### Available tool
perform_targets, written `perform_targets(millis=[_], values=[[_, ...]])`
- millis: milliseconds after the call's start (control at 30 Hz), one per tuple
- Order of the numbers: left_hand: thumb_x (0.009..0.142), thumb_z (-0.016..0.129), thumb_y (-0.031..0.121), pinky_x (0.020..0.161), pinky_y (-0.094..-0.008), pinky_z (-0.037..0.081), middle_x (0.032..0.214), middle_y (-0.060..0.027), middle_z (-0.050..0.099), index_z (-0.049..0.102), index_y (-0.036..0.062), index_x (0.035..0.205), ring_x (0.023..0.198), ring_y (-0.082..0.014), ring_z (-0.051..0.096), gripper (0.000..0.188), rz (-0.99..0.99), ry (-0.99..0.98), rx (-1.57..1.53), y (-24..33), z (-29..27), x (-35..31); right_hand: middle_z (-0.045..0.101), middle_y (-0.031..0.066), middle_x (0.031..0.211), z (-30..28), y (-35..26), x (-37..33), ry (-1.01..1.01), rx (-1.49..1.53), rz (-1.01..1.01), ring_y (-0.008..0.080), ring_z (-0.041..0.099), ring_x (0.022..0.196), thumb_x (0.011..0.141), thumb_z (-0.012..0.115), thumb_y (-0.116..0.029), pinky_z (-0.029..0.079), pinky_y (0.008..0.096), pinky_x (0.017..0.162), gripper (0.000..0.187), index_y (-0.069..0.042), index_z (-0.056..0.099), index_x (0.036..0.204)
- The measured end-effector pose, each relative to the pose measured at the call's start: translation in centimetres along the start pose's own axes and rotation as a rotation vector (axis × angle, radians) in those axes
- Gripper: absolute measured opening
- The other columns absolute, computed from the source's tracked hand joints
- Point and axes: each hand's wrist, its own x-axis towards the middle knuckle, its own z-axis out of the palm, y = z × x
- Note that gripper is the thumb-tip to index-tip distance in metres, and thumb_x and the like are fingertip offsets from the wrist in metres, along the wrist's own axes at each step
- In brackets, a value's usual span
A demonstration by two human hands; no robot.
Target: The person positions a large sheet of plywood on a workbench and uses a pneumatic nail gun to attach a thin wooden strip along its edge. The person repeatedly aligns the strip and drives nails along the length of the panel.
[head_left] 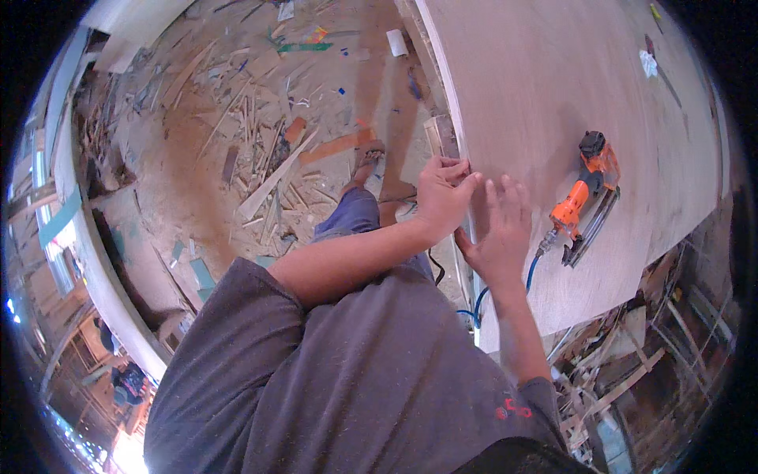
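A large pale wooden panel [553, 87] lies on my right, with a thin light strip [442, 75] along its near-left edge. At that edge my left hand [444, 196] is closed, thumb and fingers pinched together; whatever is between them is hidden. My right hand [505, 233] rests right beside it on the panel, fingers stretched out and thumb toward the edge. An orange and black nail gun [583, 201] lies on the panel to the right of my right hand. Its blue air hose [531, 272] runs down past my right wrist and over the edge.
Wood offcuts [272, 178] and scraps litter the dirt floor on the left. A long pale curved edge [110, 268] runs down the far left. More scrap wood [624, 371] is piled below the panel at the lower right. A person [129, 385] is at the lower left.
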Motion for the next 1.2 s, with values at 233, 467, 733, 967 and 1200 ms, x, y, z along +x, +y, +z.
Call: perform_targets(millis=[233,467,733,967,1200], values=[[0.082,0.085,0.022,0.09,-0.0398,0.058,0.115,-0.0158,0.07,0.077,-0.0006,0.113,0.103,-0.0266,0.072,0.039,0.306,-0.406,0.539,3.9,-7.8,5.5,0.065,0.012,0.135,4.1,-1.5,0.6,0.233,-0.137,0.186,0.0389,0.054,0.135,0.087,0.077,-0.026,0.043,0.0527,0.114,0.043,-0.012,0.073,0.127],[0.08,0.083,0.028,0.127,-0.0541,0.026,0.15,-0.0052,0.056,0.067,0.0104,0.135,0.148,-0.028,0.044,0.06,1.353,-0.912,0.74,9.1,-7.8,20.3,0.068,0.0119,0.129,4.4,-3.0,1.5,0.334,-0.119,0.282,0.0399,0.06,0.129,0.079,0.08,-0.012,0.048,0.0539,0.111,0.039,-0.009,0.076,0.117],[0.081,0.079,0.031,0.124,-0.053,0.033,0.156,-0.0025,0.052,0.066,0.0141,0.136,0.151,-0.0287,0.041,0.059,1.668,-1.308,0.686,8.2,-2.8,24.6,0.069,0.0101,0.128,4.8,-3.7,1.7,0.409,-0.102,0.384,0.0373,0.061,0.129,0.075,0.081,-0.01,0.051,0.0494,0.109,0.038,-0.009,0.076,0.113],[0.079,0.08,0.023,0.121,-0.0524,0.039,0.148,-0.002,0.06,0.073,0.0143,0.126,0.145,-0.0314,0.048,0.048,1.622,-1.302,0.597,6.8,-3.2,25.1,0.074,0.0142,0.113,-0.3,-1.2,2.1,0.453,0.203,0.667,0.0341,0.068,0.116,0.086,0.083,-0.018,0.055,0.0455,0.097,0.029,-0.007,0.075,0.111],[0.088,0.072,0.021,0.122,-0.0519,0.037,0.148,-0.0008,0.06,0.074,0.0172,0.127,0.145,-0.0295,0.049,0.039,1.57,-1.317,0.714,8.4,-3.5,24.3,0.07,0.018,0.105,-2.6,8.8,5.6,0.379,-0.087,0.905,0.0411,0.07,0.097,0.087,0.082,-0.035,0.054,0.0524,0.082,0.048,-0.008,0.055,0.117]])
